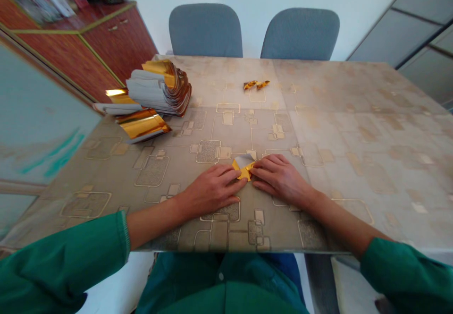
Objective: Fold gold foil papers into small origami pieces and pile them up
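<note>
A small sheet of gold foil paper (244, 163), partly folded, lies on the table near its front middle. Its pale grey back shows at the far edge. My left hand (214, 186) presses the paper's left side and near corner with thumb and fingertips. From the right, my right hand (281, 177) pinches the opposite edge with fingers bent together. The fingers hide part of the folds. Two small folded gold pieces (256, 85) sit farther back on the table.
A thick stack of gold foil paper (159, 87) stands at the table's back left, with loose sheets (145, 125) beside it. The table (336, 130) has a patterned cover. Two grey chairs (205, 30) line its far side. A reddish wooden cabinet (113, 45) is at the left.
</note>
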The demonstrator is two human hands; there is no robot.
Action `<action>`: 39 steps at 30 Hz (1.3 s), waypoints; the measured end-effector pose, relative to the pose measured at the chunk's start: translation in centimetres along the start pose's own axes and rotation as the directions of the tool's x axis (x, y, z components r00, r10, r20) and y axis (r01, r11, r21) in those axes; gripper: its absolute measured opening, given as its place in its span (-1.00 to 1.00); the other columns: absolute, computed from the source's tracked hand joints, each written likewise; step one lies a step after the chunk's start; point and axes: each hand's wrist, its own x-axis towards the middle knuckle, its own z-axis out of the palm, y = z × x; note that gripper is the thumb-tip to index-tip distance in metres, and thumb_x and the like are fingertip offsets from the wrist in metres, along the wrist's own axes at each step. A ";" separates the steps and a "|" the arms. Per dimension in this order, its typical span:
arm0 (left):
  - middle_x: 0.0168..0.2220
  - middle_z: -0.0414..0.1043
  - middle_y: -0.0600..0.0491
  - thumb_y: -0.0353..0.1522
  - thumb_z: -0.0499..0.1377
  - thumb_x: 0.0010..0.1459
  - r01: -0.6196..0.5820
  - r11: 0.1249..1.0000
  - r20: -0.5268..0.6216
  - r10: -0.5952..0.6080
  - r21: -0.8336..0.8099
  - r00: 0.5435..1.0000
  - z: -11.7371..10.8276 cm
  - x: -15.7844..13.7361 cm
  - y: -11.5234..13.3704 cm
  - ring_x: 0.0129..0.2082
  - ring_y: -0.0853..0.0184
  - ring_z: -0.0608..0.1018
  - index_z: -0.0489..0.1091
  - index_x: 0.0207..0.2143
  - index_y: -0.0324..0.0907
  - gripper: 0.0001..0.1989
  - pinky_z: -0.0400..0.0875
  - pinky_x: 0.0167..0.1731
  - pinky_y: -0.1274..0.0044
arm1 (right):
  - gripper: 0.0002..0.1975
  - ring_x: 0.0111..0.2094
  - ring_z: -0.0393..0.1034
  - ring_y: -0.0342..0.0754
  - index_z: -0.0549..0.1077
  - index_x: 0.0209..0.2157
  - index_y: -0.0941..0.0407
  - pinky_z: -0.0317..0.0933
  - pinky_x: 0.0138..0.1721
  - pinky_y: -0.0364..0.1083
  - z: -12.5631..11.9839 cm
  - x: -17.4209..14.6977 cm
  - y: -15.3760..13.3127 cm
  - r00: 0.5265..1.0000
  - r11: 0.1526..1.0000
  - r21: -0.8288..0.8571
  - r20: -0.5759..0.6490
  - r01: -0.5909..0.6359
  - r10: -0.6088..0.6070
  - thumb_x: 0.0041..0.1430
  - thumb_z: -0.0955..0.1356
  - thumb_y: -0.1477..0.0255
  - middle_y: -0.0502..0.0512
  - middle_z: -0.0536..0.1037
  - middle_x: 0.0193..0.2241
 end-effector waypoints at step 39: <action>0.30 0.17 -0.10 -0.11 0.11 0.28 -0.092 0.995 0.038 0.093 -0.029 0.995 -0.9 0.7 -1.7 0.08 0.03 0.38 0.29 0.18 -0.13 -0.50 0.33 0.02 0.21 | -0.88 -0.14 0.30 0.05 0.49 -0.24 0.02 0.11 -0.10 0.05 1.3 1.6 0.5 0.911 0.889 0.252 -0.061 -0.382 0.408 0.15 0.43 0.41 0.07 0.48 -0.21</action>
